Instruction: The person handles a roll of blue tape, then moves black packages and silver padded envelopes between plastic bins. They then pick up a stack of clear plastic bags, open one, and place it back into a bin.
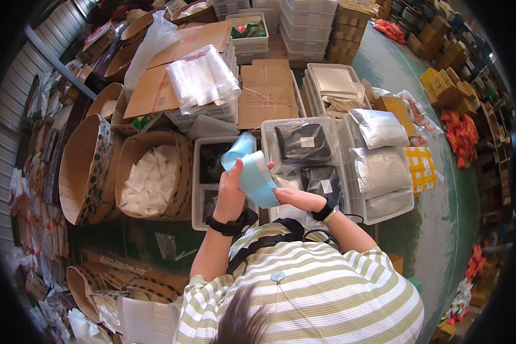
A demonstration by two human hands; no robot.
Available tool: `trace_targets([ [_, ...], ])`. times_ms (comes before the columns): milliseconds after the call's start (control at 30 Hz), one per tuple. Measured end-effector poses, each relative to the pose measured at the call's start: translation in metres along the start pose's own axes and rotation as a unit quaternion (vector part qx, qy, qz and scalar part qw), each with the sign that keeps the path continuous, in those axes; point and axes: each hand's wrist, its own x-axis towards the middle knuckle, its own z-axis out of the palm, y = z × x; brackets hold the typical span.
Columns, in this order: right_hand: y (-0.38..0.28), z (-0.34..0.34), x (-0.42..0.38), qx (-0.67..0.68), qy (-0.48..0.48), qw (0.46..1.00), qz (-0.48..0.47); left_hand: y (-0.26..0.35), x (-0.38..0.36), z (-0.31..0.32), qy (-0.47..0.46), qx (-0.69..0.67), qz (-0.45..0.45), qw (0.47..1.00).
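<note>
At the frame's centre, the left hand (pixel 230 192) held the folded blue sheet (pixel 258 182) between thumb and fingers; the right hand (pixel 297 198) pinched its lower right edge. Beyond, a white bin (pixel 265 133) held black packs (pixel 301 142). Farther, upper left, clear plastic bags (pixel 203 79) lay stacked.

Green-and-grey floor (pixel 458 198) | directly on it: clear plastic piece (pixel 166 245), red packages (pixel 460 137)

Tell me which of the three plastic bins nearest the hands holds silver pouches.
The rightmost bin, with silver pouches in it; the left bin and middle bin show black packs instead.
</note>
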Motion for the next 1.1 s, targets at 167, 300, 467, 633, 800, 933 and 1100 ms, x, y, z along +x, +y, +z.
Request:
trace_targets([
  [167,0.078,-0.029,0.011,-0.087,0.009,0.991,0.098,0.013,-0.001,0.003,-0.007,-0.035,0.042,0.998],
  [300,0.117,-0.040,0.005,-0.309,0.096,0.926,0.192,0.020,-0.002,0.002,0.007,0.009,0.056,0.998],
  [467,0.066,-0.036,0.005,0.112,-0.043,0.988,0.095,0.007,0.003,-0.002,0.019,0.076,0.043,0.996],
  [633,-0.017,0.006,0.005,0.407,-0.153,0.900,0.046,-0.006,0.001,0.000,-0.032,0.174,0.044,0.983],
  [800,-0.037,-0.006,0.024,0.421,-0.018,0.905,-0.051,-0.009,-0.009,-0.002,-0.107,0.304,0.066,0.944],
  [933,-0.073,-0.012,0.022,0.336,0.040,0.939,-0.067,-0.019,-0.010,-0.009,-0.126,0.363,0.072,0.921],
  [1100,-0.094,-0.009,0.007,0.290,0.040,0.934,-0.205,-0.037,-0.010,-0.021,-0.099,0.152,-0.057,0.982],
])
